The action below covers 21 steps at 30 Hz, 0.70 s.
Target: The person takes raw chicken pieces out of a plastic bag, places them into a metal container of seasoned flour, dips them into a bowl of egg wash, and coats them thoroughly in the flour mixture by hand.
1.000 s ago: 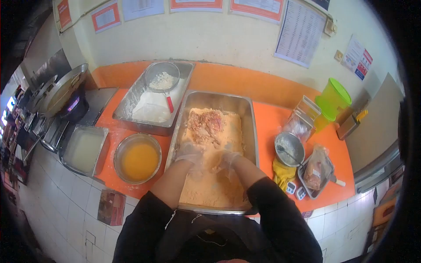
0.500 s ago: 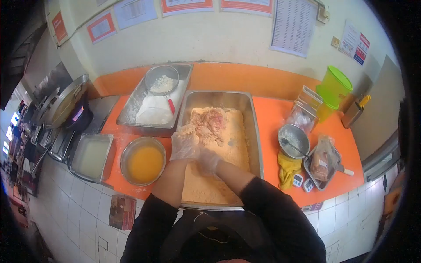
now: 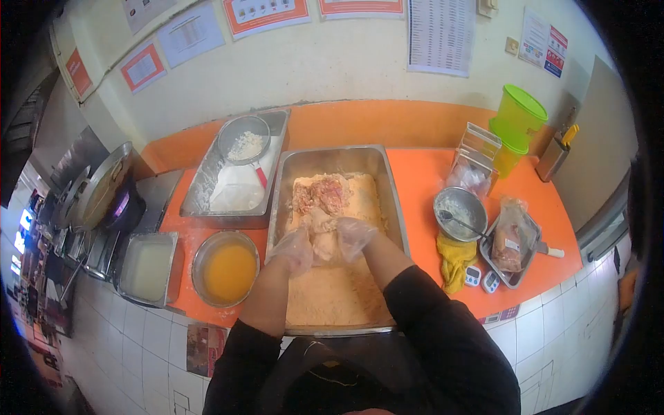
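Two hands in clear gloves, L hand (image 3: 293,250) and R hand (image 3: 355,238), flanked the pale coated pieces (image 3: 324,243) mid-tray, w/ a narrow gap btwn them. Each grip was cupped, palm inward; whether either had closed on a piece, I couldn't tell. The pieces lay on powder (image 3: 335,297) in the deep metal tray (image 3: 398,232) on the orange desk (image 3: 422,207), just below the reddish meat (image 3: 325,194).

Handling, est.: soft, limp, fairly light per pc.; surface dry where coated, prob. slippery where bare. Best hold pt.: both sides, fingers underneath, light pressure, as pinching risked stripping the coating.
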Motion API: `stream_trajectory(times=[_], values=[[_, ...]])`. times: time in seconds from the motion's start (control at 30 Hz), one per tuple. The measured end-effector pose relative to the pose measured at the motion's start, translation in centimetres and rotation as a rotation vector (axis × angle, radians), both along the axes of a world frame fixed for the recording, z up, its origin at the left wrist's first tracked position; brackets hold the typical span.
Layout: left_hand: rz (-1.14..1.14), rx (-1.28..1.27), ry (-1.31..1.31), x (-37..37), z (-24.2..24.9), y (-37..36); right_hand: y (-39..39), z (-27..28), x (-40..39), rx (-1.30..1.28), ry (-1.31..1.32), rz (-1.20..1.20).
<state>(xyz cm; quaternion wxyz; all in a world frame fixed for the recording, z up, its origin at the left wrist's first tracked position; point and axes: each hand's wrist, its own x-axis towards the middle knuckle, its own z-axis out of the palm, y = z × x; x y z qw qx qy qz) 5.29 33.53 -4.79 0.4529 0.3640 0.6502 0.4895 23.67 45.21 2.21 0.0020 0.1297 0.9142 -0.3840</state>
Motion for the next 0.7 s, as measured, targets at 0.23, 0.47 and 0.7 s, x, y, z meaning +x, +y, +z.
stream_trajectory(times=[0.23,0.47,0.7], values=[[-0.072,-0.074,-0.7,2.5,6.9,-2.3,-1.6,-0.4,1.4,-0.057,-0.012,-0.319],[-0.13,-0.426,-0.442,4.1,8.6,-2.6,-4.1,2.3,3.6,0.048,-0.128,-0.138],[-1.034,-0.4,0.874,3.9,0.7,0.0,-5.6,-6.8,0.4,0.355,-0.444,0.261]])
